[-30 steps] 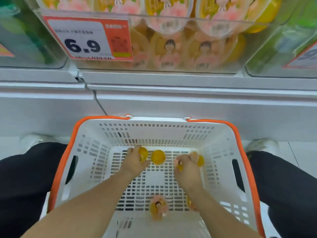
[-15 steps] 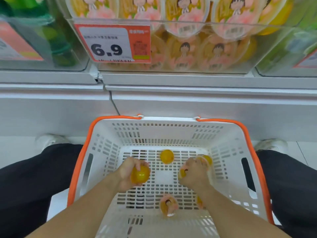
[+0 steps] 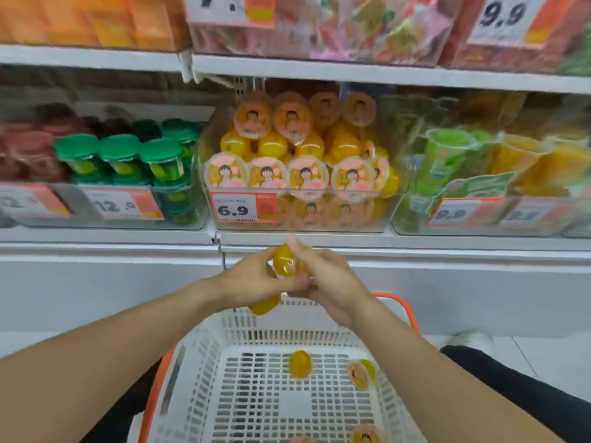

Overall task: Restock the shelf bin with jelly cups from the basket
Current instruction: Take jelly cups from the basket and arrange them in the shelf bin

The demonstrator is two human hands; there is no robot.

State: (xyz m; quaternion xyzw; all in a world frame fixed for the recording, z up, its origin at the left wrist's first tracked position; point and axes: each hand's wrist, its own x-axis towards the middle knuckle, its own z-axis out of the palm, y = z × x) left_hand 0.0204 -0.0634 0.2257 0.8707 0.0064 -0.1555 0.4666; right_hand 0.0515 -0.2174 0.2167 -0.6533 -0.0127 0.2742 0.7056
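Below the hands sits a white slotted basket [image 3: 224,330] with an orange rim, between the person's dark trouser legs. On its floor lie loose jelly cups: a yellow one [image 3: 300,364] under the right hand, one with a pink lid [image 3: 360,374] just right of it, and two more at the near edge. Above the basket's far wall the two hands meet. The left hand [image 3: 252,282] curls round a yellow cup [image 3: 264,307] poking out beneath it; the right hand [image 3: 326,279] pinches another yellow cup [image 3: 284,261] at the fingertips. Beyond the hands runs a white shelf edge [image 3: 415,243], and on it, straight ahead, the clear shelf bin [image 3: 388,215] stacked with jelly cups, a 6.9 price tag [image 3: 242,207] on its front. Green-lidded tubs [image 3: 121,158] fill the bin to its left.
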